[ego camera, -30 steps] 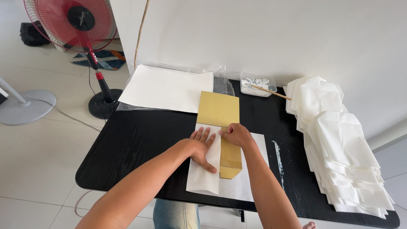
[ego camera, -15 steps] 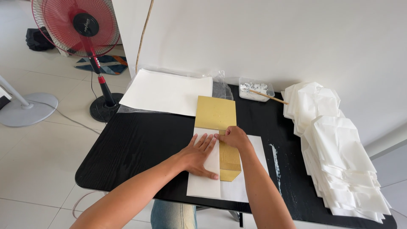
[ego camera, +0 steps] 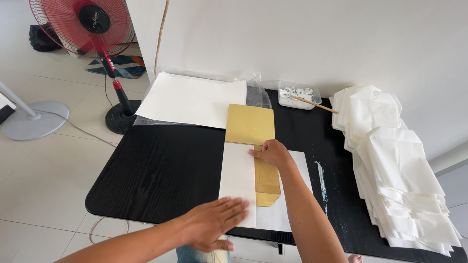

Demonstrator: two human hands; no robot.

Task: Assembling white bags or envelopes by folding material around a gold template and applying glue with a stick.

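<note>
- Since the earlier frames, the left hand (ego camera: pixel 218 222) has drawn back from beside the right hand toward the near table edge; it now lies flat, fingers spread, on the lower corner of the folded white flap (ego camera: pixel 238 182). It grasps nothing.
- Right hand (ego camera: pixel 271 153) stays roughly where it was, fingers extended and pressed down at the seam where the flap's inner edge meets the gold board (ego camera: pixel 249 124). It pins rather than grips; no fingers curl around anything.
- Gold board: a long, narrow rectangular form lying on the white paper sheet (ego camera: pixel 287 204). Its long axis runs away from the person, from near the front table edge toward the wall. The far end is bare; the near part is partly covered on its left by the flap, with a gold strip showing to the right of it.
- Key relation: both hands sit along the flap's length, right hand at the far end of the flap, left hand at the near end, so they bracket the fold along the board's long axis. The right hand is the one touching the board; the left touches paper only.
- Surroundings: black table (ego camera: pixel 161 170); a large white sheet (ego camera: pixel 192 97) on clear plastic at the far left; a small clear tub of white paste (ego camera: pixel 298 94) with a wooden stick (ego camera: pixel 316 104) across it; a stack of folded white paper pieces (ego camera: pixel 395 165) along the right side; a smear of white paste (ego camera: pixel 321 178) on the table; a red standing fan (ego camera: pixel 83 22) on the floor.
</note>
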